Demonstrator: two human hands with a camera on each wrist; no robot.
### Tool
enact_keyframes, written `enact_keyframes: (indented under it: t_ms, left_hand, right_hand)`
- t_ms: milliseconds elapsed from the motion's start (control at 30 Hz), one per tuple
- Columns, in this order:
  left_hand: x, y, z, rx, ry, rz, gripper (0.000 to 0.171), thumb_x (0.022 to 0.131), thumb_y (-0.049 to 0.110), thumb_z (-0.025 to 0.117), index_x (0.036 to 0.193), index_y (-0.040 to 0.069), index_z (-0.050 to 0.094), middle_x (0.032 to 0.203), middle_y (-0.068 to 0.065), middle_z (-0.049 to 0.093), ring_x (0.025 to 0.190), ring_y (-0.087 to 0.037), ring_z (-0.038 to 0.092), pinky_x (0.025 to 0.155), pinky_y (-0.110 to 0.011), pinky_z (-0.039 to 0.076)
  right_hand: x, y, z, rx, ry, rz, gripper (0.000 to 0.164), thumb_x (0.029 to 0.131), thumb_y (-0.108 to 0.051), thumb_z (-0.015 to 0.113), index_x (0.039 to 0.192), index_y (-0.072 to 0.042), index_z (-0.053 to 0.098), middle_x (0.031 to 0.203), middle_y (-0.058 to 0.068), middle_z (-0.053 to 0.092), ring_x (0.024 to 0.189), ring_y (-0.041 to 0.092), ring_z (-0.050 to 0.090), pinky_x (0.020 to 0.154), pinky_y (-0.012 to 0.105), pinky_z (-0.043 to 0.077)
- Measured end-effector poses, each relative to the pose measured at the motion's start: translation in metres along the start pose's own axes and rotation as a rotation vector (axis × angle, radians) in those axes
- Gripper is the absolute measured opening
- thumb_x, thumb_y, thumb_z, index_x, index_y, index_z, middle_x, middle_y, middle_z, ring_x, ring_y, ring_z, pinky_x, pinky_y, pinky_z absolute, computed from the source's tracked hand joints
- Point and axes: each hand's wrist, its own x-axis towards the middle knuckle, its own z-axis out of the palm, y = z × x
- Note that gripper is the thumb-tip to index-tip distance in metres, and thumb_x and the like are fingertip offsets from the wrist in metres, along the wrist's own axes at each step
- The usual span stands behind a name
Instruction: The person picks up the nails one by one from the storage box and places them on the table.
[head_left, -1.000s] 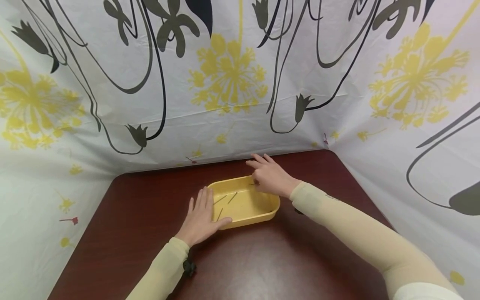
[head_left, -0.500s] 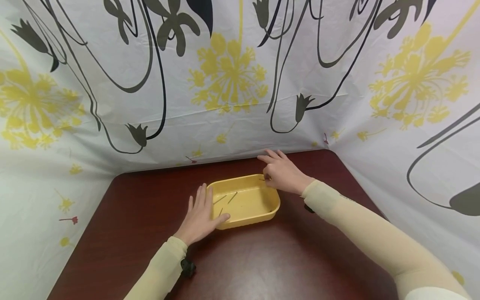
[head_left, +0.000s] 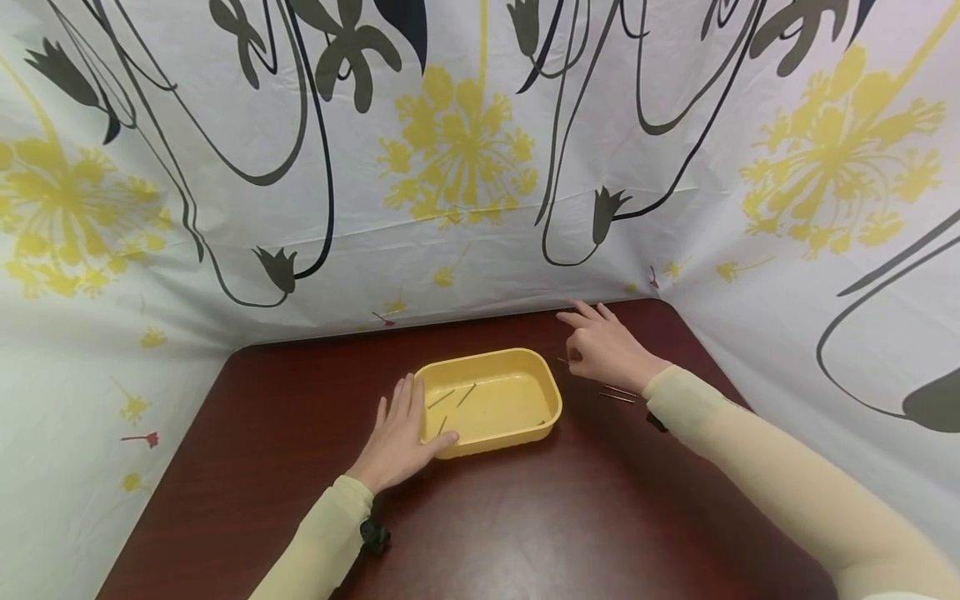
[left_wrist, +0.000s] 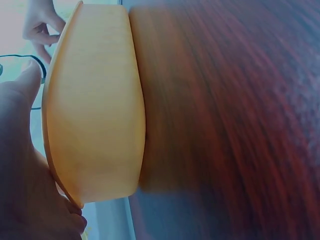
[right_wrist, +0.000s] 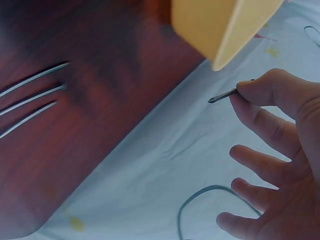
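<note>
A yellow plastic tray (head_left: 504, 408) stands on the dark red table, with several thin nails (head_left: 466, 395) lying inside it. My left hand (head_left: 396, 435) rests on the tray's left end, fingers straight along the rim and thumb over the front left corner. To the right of the tray, my right hand (head_left: 606, 350) pinches one nail (right_wrist: 222, 95) between thumb and forefinger, its point sticking out. The other fingers of that hand are spread and hold nothing. Below the hand, three nails (right_wrist: 32, 100) lie side by side on the table, partly hidden by the wrist in the head view.
A patterned white cloth (head_left: 465, 275) hangs behind and at both sides of the table (head_left: 480, 533). The table's back edge runs close behind the tray. The left wrist view shows mostly the tray's outer wall (left_wrist: 95, 105).
My right hand has moved right with the nail, from inside the tray over its rim to above the table. Nails on the table now show beneath it. The left hand stays on the tray.
</note>
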Motion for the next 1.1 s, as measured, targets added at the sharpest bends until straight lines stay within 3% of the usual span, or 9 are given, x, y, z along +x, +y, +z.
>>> enact_keyframes:
  t_ms: [300, 467, 700, 1100]
  left_hand:
    - [0.000, -0.001, 0.001, 0.033, -0.004, -0.007, 0.116, 0.087, 0.081, 0.047, 0.161, 0.004, 0.003, 0.168, -0.008, -0.006, 0.154, -0.026, -0.002, 0.120, -0.058, 0.007]
    - [0.000, -0.002, 0.003, 0.035, -0.002, -0.010, 0.116, 0.087, 0.081, 0.048, 0.161, 0.005, 0.002, 0.168, -0.007, -0.007, 0.153, -0.023, -0.005, 0.120, -0.057, 0.006]
    - [0.000, -0.002, 0.003, 0.034, 0.005, -0.009, 0.116, 0.087, 0.077, 0.054, 0.161, 0.004, 0.004, 0.168, -0.008, -0.004, 0.154, -0.028, 0.001, 0.119, -0.058, 0.007]
    - [0.000, -0.003, 0.004, 0.055, 0.005, 0.001, 0.117, 0.086, 0.080, 0.051, 0.161, 0.003, 0.004, 0.168, -0.010, -0.002, 0.154, -0.032, 0.003, 0.118, -0.061, 0.008]
  right_hand:
    - [-0.025, 0.017, 0.011, -0.008, -0.058, 0.046, 0.020, 0.074, -0.014, 0.081, 0.061, -0.026, 0.070, 0.142, 0.021, 0.055, 0.144, 0.048, 0.028, 0.109, 0.073, 0.019]
    - [-0.038, 0.023, 0.019, -0.009, -0.075, 0.054, 0.025, 0.072, -0.012, 0.080, 0.057, -0.027, 0.065, 0.141, 0.022, 0.055, 0.143, 0.049, 0.029, 0.108, 0.075, 0.020]
    - [-0.052, 0.033, 0.030, -0.029, -0.082, 0.056, 0.028, 0.069, -0.017, 0.084, 0.056, -0.029, 0.063, 0.139, 0.022, 0.057, 0.140, 0.050, 0.034, 0.105, 0.075, 0.022]
    - [-0.066, 0.041, 0.055, -0.036, -0.103, 0.066, 0.032, 0.068, -0.015, 0.082, 0.053, -0.031, 0.059, 0.136, 0.022, 0.059, 0.137, 0.050, 0.037, 0.104, 0.076, 0.024]
